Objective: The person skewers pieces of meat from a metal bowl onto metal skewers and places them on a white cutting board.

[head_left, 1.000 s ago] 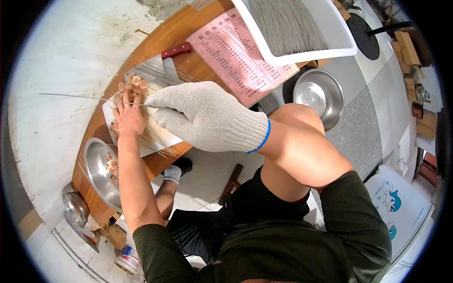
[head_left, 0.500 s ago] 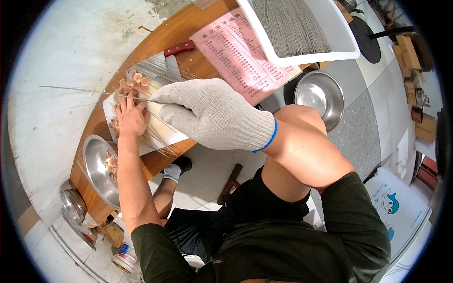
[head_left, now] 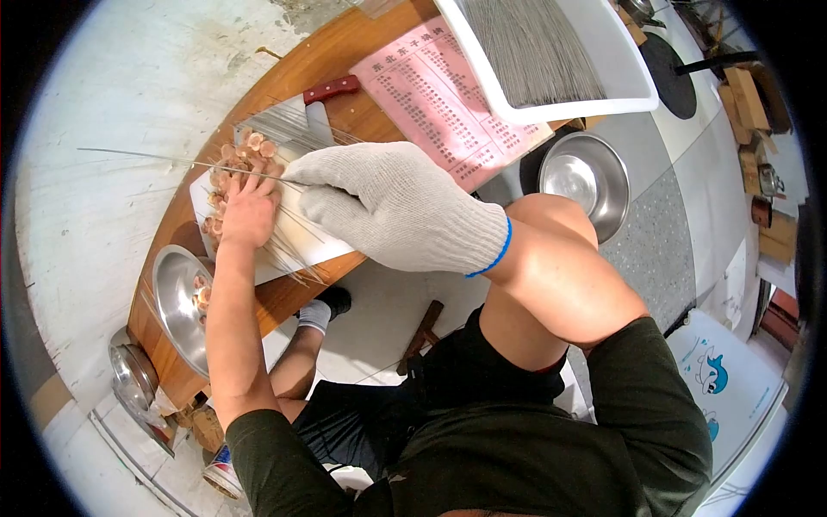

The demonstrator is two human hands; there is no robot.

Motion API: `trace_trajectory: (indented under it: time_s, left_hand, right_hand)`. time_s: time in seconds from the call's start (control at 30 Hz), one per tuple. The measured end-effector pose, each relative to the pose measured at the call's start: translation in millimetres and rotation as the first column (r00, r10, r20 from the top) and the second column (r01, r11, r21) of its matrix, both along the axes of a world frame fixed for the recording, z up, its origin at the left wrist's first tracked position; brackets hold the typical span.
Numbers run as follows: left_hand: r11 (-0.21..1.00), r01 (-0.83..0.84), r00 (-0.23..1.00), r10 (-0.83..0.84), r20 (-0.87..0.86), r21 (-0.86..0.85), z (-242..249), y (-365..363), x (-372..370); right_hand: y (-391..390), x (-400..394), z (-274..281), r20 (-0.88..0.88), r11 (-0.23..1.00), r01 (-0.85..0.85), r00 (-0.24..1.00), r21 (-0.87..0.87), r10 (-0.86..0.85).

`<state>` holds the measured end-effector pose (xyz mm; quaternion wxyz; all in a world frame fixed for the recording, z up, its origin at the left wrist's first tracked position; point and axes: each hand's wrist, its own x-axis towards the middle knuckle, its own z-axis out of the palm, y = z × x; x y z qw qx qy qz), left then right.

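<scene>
My right hand [head_left: 388, 207], in a pale knitted glove with a blue cuff, pinches a long thin metal skewer [head_left: 129, 155]. The skewer's tip extends left past the table edge. My bare left hand [head_left: 250, 215] lies with fingers spread over small brownish-pink food pieces [head_left: 258, 142], whose kind I cannot make out. Under them is a white cutting board [head_left: 301, 241], where more thin skewers [head_left: 289, 254] lie below my fingers and others at the board's far side. Whether the skewer passes through a piece is hidden by my fingers.
A red-handled knife [head_left: 332, 89] lies beyond the board, beside a pink printed sheet [head_left: 431, 95]. The white bin [head_left: 629, 86] holds many skewers. A steel bowl [head_left: 177, 293] with food pieces stands at left; another steel bowl [head_left: 586, 181] is at right.
My left hand has shifted slightly right and its fingers have spread over the pieces. My right hand and the skewer have moved a little to the right.
</scene>
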<state>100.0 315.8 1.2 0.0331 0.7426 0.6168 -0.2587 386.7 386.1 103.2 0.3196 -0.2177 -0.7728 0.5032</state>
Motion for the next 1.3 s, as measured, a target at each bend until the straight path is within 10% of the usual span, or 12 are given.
trace_trajectory:
  time_s: [0.5, 0.6, 0.9, 0.97, 1.1, 1.3]
  left_hand:
    - [0.994, -0.093, 0.996, 0.094, 0.006, -0.059, -1, 3, 9]
    - [0.982, 0.078, 0.996, -0.082, 0.019, 0.172, -24, 3, -5]
    - [0.980, -0.166, 0.986, 0.164, 0.022, 0.111, -1, -1, 35]
    - [0.882, -0.220, 0.968, 0.145, 0.204, 0.418, -19, -22, 38]
    - [0.709, -0.494, 0.782, 0.108, 0.614, 0.503, 32, -92, 63]
    - [0.333, -0.633, 0.691, 0.650, 0.316, 0.699, 21, -227, 30]
  right_hand:
    - [-4, -7, -11, -0.110, 0.992, 0.086, 0.991, 0.094, -0.076]
    - [-3, -6, -5, -0.098, 0.996, 0.067, 0.993, 0.064, -0.061]
    - [-7, -14, 2, -0.032, 0.998, 0.003, 0.999, -0.058, -0.004]
    - [-11, -17, -3, -0.067, 0.997, 0.013, 0.998, -0.070, -0.017]
    - [-17, -19, -6, -0.019, 0.995, 0.009, 1.000, -0.104, -0.011]
    - [-41, -25, 4, 0.019, 0.998, -0.039, 0.999, -0.044, 0.040]
